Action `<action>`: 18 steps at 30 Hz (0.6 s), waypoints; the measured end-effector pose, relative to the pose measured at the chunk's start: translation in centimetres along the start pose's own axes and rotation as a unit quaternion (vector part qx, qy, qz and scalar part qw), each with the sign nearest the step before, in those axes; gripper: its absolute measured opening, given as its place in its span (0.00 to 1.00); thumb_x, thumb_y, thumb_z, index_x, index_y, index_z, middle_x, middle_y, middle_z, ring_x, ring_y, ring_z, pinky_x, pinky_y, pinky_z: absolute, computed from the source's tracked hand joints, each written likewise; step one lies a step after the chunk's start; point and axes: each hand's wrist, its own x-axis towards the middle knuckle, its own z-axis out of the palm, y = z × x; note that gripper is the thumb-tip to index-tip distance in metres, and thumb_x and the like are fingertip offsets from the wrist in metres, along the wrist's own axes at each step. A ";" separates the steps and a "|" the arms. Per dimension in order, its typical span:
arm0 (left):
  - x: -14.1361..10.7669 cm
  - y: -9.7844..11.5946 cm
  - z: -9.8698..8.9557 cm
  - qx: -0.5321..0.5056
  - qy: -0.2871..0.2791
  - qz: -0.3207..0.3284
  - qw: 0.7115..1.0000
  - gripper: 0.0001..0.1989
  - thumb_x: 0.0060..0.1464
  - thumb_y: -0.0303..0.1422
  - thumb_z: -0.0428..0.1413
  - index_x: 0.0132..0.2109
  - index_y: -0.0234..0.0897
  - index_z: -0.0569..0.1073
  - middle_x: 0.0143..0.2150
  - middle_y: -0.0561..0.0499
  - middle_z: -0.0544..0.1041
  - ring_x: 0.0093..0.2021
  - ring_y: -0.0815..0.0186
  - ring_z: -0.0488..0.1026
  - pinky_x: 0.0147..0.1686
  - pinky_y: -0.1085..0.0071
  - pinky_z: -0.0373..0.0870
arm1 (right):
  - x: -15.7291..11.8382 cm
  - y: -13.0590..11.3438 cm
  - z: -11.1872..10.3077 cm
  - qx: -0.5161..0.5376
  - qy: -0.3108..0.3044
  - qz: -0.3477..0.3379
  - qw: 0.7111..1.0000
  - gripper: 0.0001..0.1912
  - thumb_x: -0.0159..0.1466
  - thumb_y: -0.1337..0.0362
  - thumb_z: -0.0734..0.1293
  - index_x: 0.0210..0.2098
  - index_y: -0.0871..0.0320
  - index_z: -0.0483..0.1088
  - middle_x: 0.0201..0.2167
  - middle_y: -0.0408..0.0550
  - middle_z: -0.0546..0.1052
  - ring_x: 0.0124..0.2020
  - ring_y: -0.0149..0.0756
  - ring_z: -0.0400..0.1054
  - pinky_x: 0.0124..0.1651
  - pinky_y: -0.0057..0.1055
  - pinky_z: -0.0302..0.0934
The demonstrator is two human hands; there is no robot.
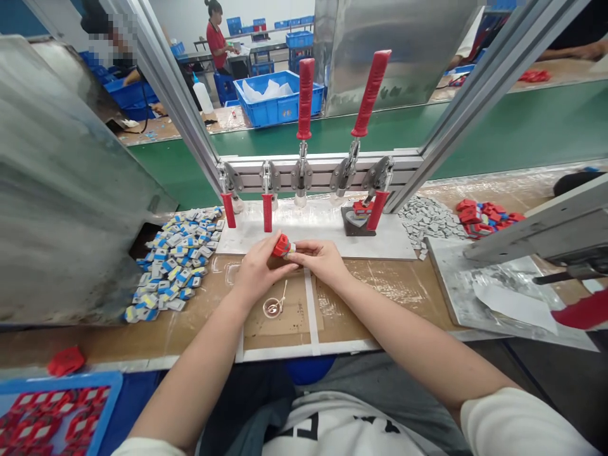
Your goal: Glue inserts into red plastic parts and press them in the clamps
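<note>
A small red plastic part [281, 245] is held between my two hands above the front edge of the white plate. My left hand [257, 265] grips its left side, fingers wrapped round it. The fingers of my right hand [323, 258] pinch at a small pale piece [291, 249] on its right side; whether that piece is separate I cannot tell. Below my hands, a little round dish [272, 308] with dark liquid and a thin stick stands on the brown board. Beyond, a red part [363, 209] sits in a dark block [360, 226] under a toggle clamp.
Red-handled toggle clamps [305, 101] line a metal frame, some upright, some down. Grey-blue-yellow parts [175, 256] are heaped left; grey chips [430, 218] and red-blue parts [487, 218] lie right. A blue tray [116, 386] holds red parts. A metal press [536, 228] stands right.
</note>
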 end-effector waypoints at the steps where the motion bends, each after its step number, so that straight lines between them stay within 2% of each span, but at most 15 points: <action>1: 0.1 -0.1 0.1 0.017 0.003 0.008 1.000 0.34 0.56 0.42 0.71 0.68 0.41 0.75 0.63 0.39 0.80 0.64 0.45 0.76 0.68 0.49 0.70 | 0.0 -0.1 0.2 0.018 -0.001 0.016 1.000 0.24 0.51 0.49 0.84 0.43 0.54 0.86 0.40 0.49 0.87 0.41 0.45 0.83 0.50 0.46 0.80; 5: 0.0 -0.7 -0.1 0.071 -0.001 0.016 0.997 0.29 0.59 0.36 0.66 0.67 0.41 0.75 0.61 0.41 0.81 0.61 0.46 0.77 0.65 0.51 0.72 | -0.1 -0.4 0.9 0.034 -0.009 0.040 0.999 0.23 0.50 0.49 0.84 0.40 0.55 0.86 0.38 0.48 0.87 0.39 0.44 0.83 0.50 0.44 0.80; 10: -0.3 -0.7 -0.4 0.110 0.008 0.024 0.994 0.28 0.56 0.35 0.66 0.64 0.39 0.77 0.58 0.40 0.83 0.57 0.46 0.79 0.61 0.53 0.74 | -0.2 -0.3 1.8 -0.002 -0.013 0.006 1.000 0.22 0.53 0.47 0.82 0.39 0.54 0.86 0.38 0.47 0.87 0.41 0.45 0.83 0.51 0.43 0.79; 13: -0.3 -0.3 -0.4 0.142 0.028 0.026 0.989 0.27 0.55 0.37 0.66 0.61 0.38 0.78 0.55 0.39 0.84 0.55 0.46 0.80 0.58 0.55 0.75 | -0.4 -0.5 2.2 -0.058 -0.018 -0.016 0.998 0.22 0.57 0.42 0.79 0.39 0.55 0.85 0.38 0.47 0.87 0.40 0.46 0.82 0.49 0.42 0.77; 15: -0.4 -0.1 -0.4 0.168 0.039 0.025 0.985 0.24 0.55 0.39 0.66 0.58 0.38 0.80 0.51 0.40 0.85 0.51 0.47 0.81 0.54 0.58 0.76 | -0.9 -1.2 1.3 -0.147 -0.024 -0.045 0.988 0.22 0.61 0.42 0.76 0.40 0.54 0.85 0.38 0.48 0.87 0.41 0.46 0.81 0.49 0.42 0.76; 16: -0.5 0.0 -0.5 0.181 0.046 0.023 0.982 0.23 0.55 0.40 0.66 0.56 0.39 0.81 0.49 0.41 0.86 0.48 0.48 0.82 0.51 0.60 0.76 | -1.4 -1.7 0.4 -0.199 -0.004 -0.072 0.977 0.21 0.63 0.42 0.75 0.41 0.54 0.85 0.40 0.49 0.86 0.42 0.46 0.81 0.50 0.42 0.75; 17: -0.6 0.0 -0.6 0.191 0.056 0.019 0.980 0.22 0.55 0.41 0.66 0.55 0.39 0.81 0.46 0.42 0.86 0.46 0.49 0.82 0.49 0.61 0.76 | -2.0 -2.3 -1.0 -0.246 0.044 -0.107 0.962 0.21 0.66 0.43 0.73 0.43 0.54 0.84 0.42 0.51 0.86 0.44 0.46 0.80 0.52 0.41 0.74; 18: -0.7 0.0 -0.8 0.198 0.069 0.013 0.978 0.21 0.55 0.42 0.65 0.53 0.39 0.81 0.44 0.43 0.86 0.43 0.51 0.82 0.46 0.62 0.75 | -2.6 -2.9 -2.6 -0.279 0.125 -0.148 0.941 0.22 0.69 0.43 0.70 0.45 0.54 0.83 0.44 0.52 0.85 0.47 0.46 0.79 0.53 0.41 0.73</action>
